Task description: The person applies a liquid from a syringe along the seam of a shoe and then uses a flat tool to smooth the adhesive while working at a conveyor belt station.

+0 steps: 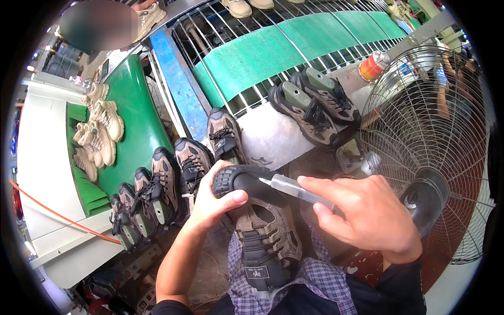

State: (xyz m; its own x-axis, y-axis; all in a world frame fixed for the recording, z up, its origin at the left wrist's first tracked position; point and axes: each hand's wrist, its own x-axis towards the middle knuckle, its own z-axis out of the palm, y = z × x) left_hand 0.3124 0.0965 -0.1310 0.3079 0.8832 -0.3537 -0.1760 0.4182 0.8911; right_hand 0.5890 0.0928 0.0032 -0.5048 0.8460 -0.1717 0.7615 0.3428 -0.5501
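A brown and black shoe (266,227) rests on my lap, its tongue toward me and its black rubber toe (231,180) pointing away. My left hand (215,205) grips it around the toe, thumb on top. In my right hand (367,212) is a clear plastic applicator tube (296,189) with a narrow pale tip. That tip points left and lies at or just above the black rubber edge of the shoe; contact cannot be made out. My right fingers wrap the tube's rear end and hide it.
Matching shoes (167,181) line the green belt (139,126) at left. A pair holding green lasts (315,102) sits on the metal ledge. Behind runs a rack (252,58) with green sheeting. A large caged fan (430,152) stands close at right, near a red-white can (374,65).
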